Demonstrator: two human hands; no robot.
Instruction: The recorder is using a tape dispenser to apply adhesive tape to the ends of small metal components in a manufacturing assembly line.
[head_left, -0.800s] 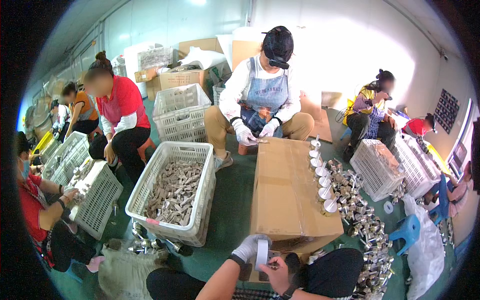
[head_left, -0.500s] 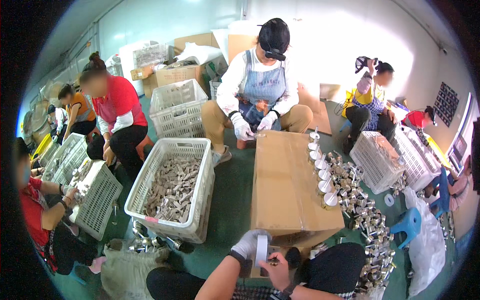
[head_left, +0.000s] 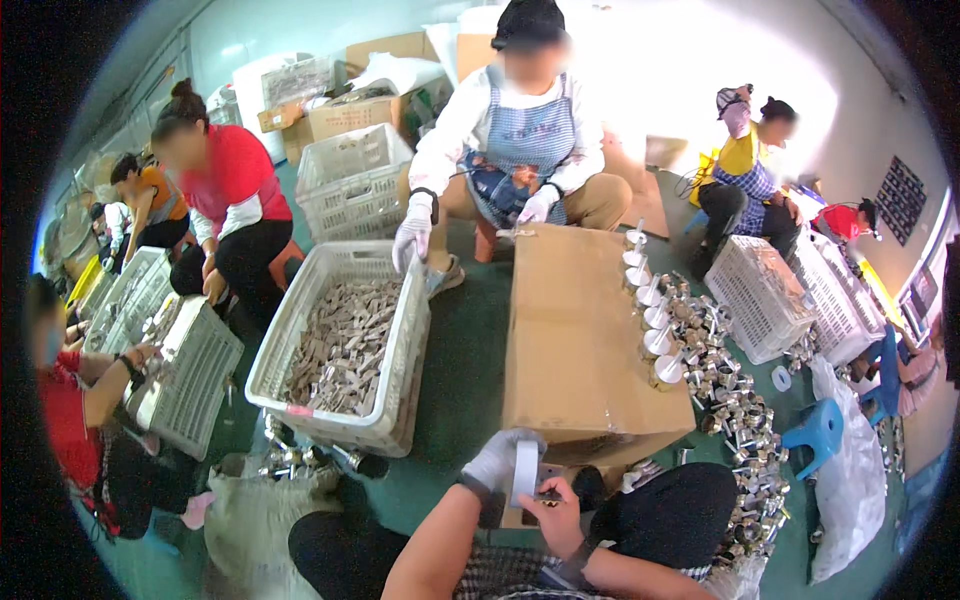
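My left hand (head_left: 497, 459), in a pale grey glove, is closed round a white roll (head_left: 525, 470) that looks like tape, its broad face upright. Close beside it, my bare right hand (head_left: 557, 515) has thumb and forefinger drawn together at the roll's lower edge. Something small, dark and brassy shows between those fingers, too small to name. Both hands are low, just before the near side of a large brown cardboard box (head_left: 565, 330). Along its right edge stand several metal parts with white discs and stems (head_left: 657, 342).
A white crate (head_left: 262, 375) of small greyish pieces stands left of the box. Shiny metal fittings (head_left: 745, 430) are heaped at right, by a blue stool (head_left: 815, 437) and a white sack (head_left: 850, 500). Opposite sits a co-worker (head_left: 530, 130); others work at both sides.
The co-worker opposite has lifted their head and moved one gloved hand from the box to the crate's rim. The view has shifted slightly. My hands stay at the white roll.
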